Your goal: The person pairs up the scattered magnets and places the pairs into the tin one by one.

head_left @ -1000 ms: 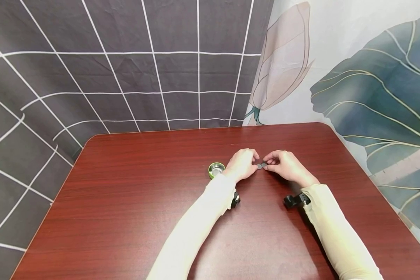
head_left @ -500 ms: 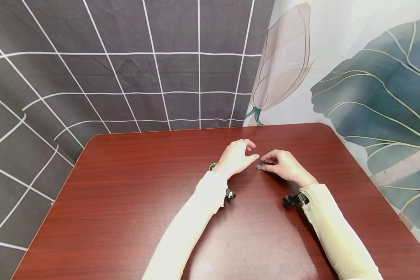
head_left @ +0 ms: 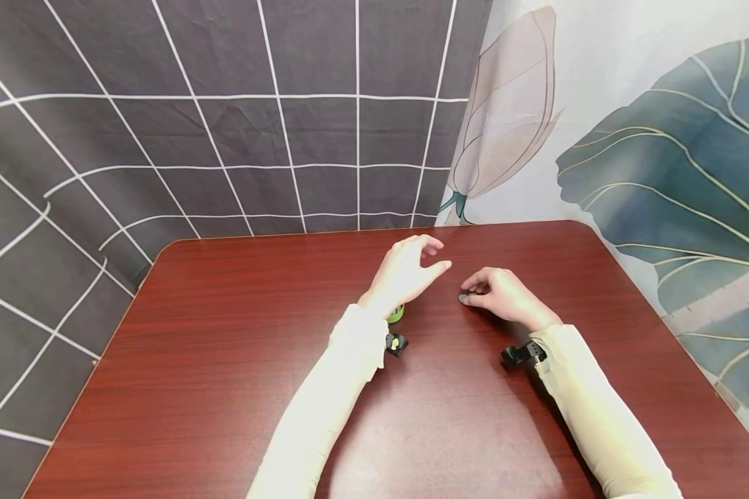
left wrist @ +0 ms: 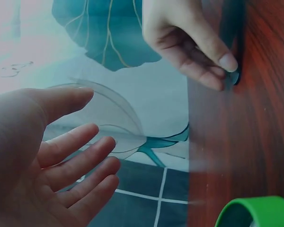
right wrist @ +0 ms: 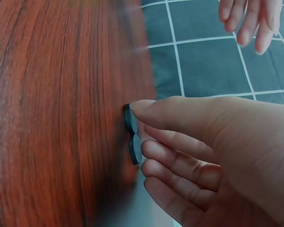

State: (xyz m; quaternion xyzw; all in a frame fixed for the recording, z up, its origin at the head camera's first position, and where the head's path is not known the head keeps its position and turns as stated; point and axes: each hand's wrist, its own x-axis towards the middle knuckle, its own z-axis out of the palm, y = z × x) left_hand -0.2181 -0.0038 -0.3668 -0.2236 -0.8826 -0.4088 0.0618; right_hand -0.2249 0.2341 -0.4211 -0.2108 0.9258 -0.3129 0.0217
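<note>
Two small, dark grey, coin-like discs lie flat on the table, edge to edge, in the right wrist view: one disc (right wrist: 132, 118) by the thumb, the other disc (right wrist: 136, 149) beside the fingertips. My right hand (head_left: 502, 296) is at these discs, curled, with its thumb and fingertips on one; part of the grip is hidden. The head view shows only a bit of grey disc (head_left: 463, 299) past the thumb. Raised above the table, my left hand (head_left: 406, 272) has spread, relaxed fingers and holds nothing. Under its wrist sits a round green-rimmed container (head_left: 397, 314), mostly covered.
The reddish-brown wooden table (head_left: 237, 346) reaches back to a dark grid-patterned curtain (head_left: 318, 132) and a flower-printed curtain (head_left: 518, 111). A black wrist camera (head_left: 515, 356) is strapped to the right wrist, and another (head_left: 396, 344) to the left.
My left hand has left the discs, moving up and left, its fingers opening out, and now covers most of the green container. My right hand has stayed at the discs, shifting only slightly.
</note>
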